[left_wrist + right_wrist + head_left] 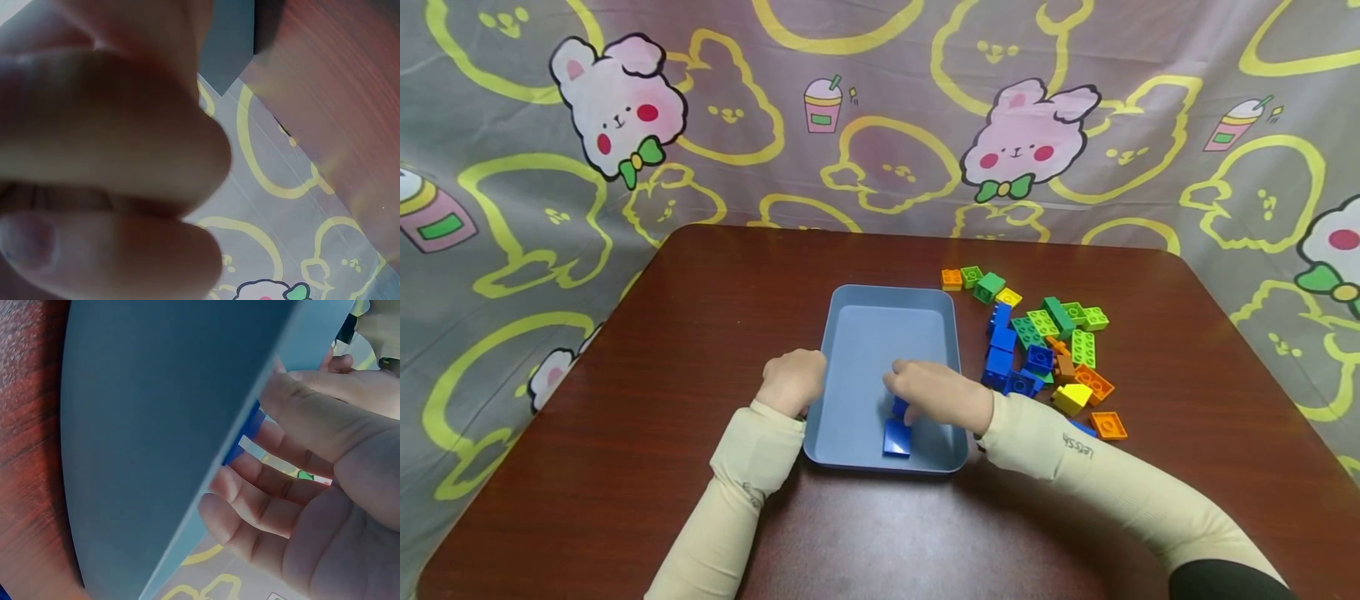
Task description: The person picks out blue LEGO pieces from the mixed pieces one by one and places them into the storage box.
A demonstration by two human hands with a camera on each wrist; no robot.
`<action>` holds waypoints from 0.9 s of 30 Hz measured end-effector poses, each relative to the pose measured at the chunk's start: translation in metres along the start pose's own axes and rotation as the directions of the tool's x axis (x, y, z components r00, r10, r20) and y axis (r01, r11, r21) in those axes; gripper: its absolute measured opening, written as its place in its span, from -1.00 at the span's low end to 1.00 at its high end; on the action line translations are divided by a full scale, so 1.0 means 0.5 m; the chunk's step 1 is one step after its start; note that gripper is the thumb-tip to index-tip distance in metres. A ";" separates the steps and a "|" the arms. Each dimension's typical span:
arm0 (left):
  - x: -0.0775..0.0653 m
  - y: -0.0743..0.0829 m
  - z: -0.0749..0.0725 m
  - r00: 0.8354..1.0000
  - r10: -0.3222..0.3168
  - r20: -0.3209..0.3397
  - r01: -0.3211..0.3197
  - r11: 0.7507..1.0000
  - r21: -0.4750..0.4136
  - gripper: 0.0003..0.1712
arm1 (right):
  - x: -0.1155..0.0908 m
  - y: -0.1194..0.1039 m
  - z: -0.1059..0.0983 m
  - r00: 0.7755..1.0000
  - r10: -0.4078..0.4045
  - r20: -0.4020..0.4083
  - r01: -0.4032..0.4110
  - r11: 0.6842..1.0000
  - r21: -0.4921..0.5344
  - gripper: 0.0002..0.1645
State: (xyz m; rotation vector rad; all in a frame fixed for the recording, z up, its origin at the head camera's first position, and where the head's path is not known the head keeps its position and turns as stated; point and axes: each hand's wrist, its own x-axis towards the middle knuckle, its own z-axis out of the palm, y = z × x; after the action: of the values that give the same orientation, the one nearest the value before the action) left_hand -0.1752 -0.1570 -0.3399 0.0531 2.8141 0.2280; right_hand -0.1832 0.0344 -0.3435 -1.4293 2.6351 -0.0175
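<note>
A person in cream sleeves (756,450) leans both arms over a blue-gray tray (868,342) at the center of the head view, on a dark red-brown table (752,292). The left arm rises from the lower left, its hand (793,382) knuckles-up at the tray's left rim, fingers curled in; whether they grip the rim cannot be told. The right arm sweeps in from the lower right, its hand (942,394) bent over the tray, thumb and curved fingers pinching a blue block (898,408) just right of the frame's center. A second blue block (897,439) lies on the tray floor just below.

Only the head view shows that second block and the loose blocks (1028,332) spread right of center. The right wrist camera catches the palm side, with the pinched block partly hidden behind the rim; the left wrist camera shows bent fingers close up, a nail (28,242) at lower left and the tray's corner at top center.
</note>
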 end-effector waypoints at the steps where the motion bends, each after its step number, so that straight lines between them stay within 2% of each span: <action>1: 0.000 0.001 0.000 1.000 0.000 0.000 0.000 1.000 0.003 -0.67 | 0.000 0.001 0.002 1.000 -0.001 -0.002 0.001 1.000 -0.002 -0.55; 14: -0.001 0.003 0.000 1.000 0.019 -0.012 -0.019 0.999 -0.027 -0.61 | -0.001 0.002 0.004 1.000 -0.013 -0.017 0.012 1.000 -0.024 -0.63; 21: -0.001 0.002 0.000 1.000 0.011 -0.011 -0.011 0.999 -0.034 -0.63 | -0.008 0.005 -0.001 1.000 0.013 -0.014 -0.013 1.000 0.018 -0.59; 27: 0.000 0.001 0.000 1.000 0.017 -0.004 -0.017 0.999 -0.035 -0.62 | -0.019 0.006 -0.008 0.999 0.021 -0.043 -0.020 1.000 0.008 -0.55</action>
State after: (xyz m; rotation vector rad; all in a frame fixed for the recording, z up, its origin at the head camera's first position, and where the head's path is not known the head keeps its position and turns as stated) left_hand -0.1753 -0.1564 -0.3397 0.0681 2.8130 0.2821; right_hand -0.1813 0.0437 -0.3385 -1.4153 2.6809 -0.0567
